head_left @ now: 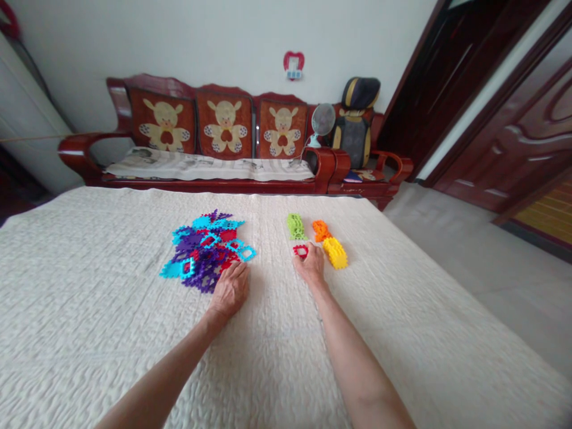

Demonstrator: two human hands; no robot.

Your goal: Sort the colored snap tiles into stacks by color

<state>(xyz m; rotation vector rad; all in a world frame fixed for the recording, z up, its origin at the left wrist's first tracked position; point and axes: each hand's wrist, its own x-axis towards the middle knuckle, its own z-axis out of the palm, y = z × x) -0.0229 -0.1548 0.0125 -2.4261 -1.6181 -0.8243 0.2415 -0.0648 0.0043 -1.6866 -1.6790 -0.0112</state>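
Note:
My right hand (pixel 311 264) is closed on a red interlocking plastic tile (pixel 301 251) with a toothed edge and an open middle, low over the cloth. Just beyond it lie a light green stack of tiles (pixel 295 226), a small orange stack (pixel 320 230) and a yellow stack (pixel 335 253). My left hand (pixel 231 289) rests at the near right edge of a mixed pile of purple tiles (pixel 190 241), blue tiles (pixel 176 269) and red tiles (pixel 229 235). Its fingers bend down against the pile, and their tips are hidden.
A cream quilted cloth (pixel 268 357) covers the broad surface under the tiles. Behind it stand a wooden sofa (pixel 84 152) with bear cushions (pixel 226 125), a small fan (pixel 322 122) and a chair with a massage cushion (pixel 353 140). A wooden door (pixel 504 143) is at the right.

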